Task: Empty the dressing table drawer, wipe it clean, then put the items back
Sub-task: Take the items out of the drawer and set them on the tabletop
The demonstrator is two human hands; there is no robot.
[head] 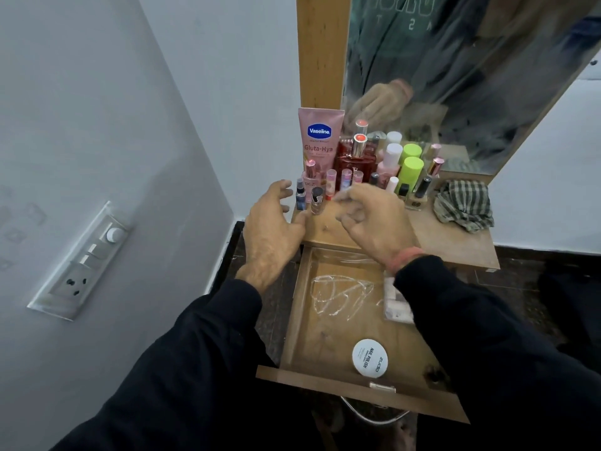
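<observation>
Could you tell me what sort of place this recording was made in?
Most likely a bedroom or dressing corner in a home. A wooden-framed mirror stands over a small dressing table crowded with cosmetics, including a Vaseline tube, and its drawer is pulled open below.

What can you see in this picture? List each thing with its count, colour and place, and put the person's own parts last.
Drawer: one, light wood, pulled open below the tabletop.
Necklace chain: one, silvery, on the drawer floor.
Nail polish remover tub: one, white lid, front of the drawer.
Small box: one, whitish, right side of the drawer, partly hidden by a sleeve.
Vaseline tube: one, pink, back left of the tabletop.
Perfume bottle: one, dark red, beside the tube.
Green-capped bottles: two, by the mirror.
Checked cloth: one, green and white, right of the tabletop.
Mirror: one, wood-framed, behind.
Switchboard: one, white, left wall.
Hands: left hand and right hand, both over the tabletop, holding nothing that I can see.
</observation>
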